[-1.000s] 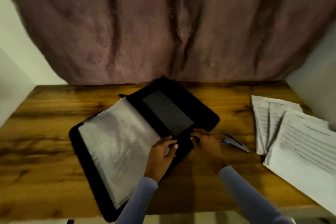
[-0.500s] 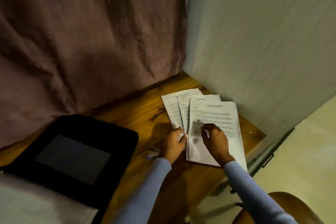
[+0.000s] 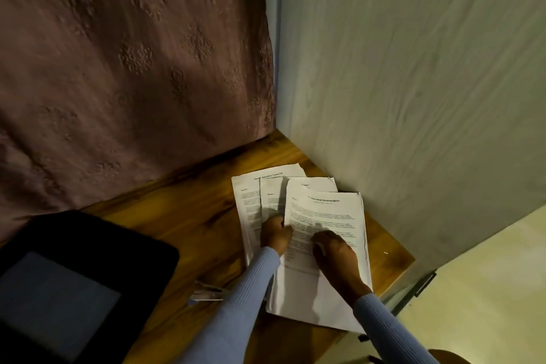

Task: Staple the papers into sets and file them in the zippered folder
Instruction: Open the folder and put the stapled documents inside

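Here, both hands [image 3: 307, 242] on flat, rectangular white paper stack [image 3: 339, 216].

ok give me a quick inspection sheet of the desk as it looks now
surface: wooden desk, set into a corner
job's things: fanned stacks of printed papers at the desk's right end; black zippered folder lying open at left; stapler on the desk between them, partly hidden by a sleeve
clutter: nothing seen
hands: left hand at the left edge of the top stack, grip unclear; right hand resting on the top sheet
cables: nothing seen
surroundings: mauve curtain behind, pale panel at right
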